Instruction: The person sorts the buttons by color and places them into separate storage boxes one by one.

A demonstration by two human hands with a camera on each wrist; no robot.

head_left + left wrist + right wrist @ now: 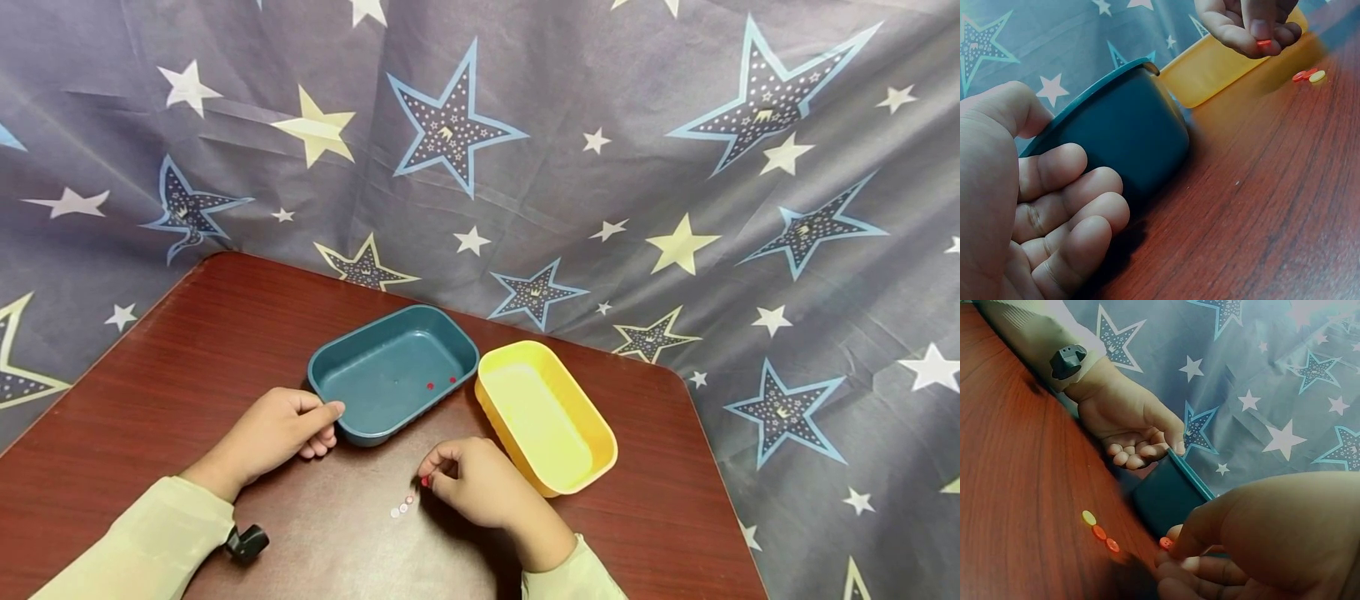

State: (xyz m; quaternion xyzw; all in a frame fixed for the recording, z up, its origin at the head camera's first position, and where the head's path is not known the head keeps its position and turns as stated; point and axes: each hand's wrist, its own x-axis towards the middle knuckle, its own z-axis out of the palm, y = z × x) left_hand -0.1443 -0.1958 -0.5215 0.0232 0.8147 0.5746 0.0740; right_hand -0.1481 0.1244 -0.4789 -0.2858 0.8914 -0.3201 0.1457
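My left hand (281,429) pinches the near left rim of a dark teal tub (390,429), thumb over the edge and curled fingers on the outer wall. Two red buttons (431,386) lie on the tub's floor. Just above the table, my right hand (480,483) holds a red button (1166,544) between thumb and fingertips. Close by, three small buttons lie in a short row on the wood: one yellow button (1089,517) and two orange-red buttons (1099,532). In the head view these look pale from glare.
A yellow tub (600,454) stands right of the teal one, very near its corner and beside my right hand. Both are on a reddish-brown wooden table (255,333). A grey curtain (562,50) printed with stars hangs behind. A black wrist device (247,543) sits at my left sleeve.
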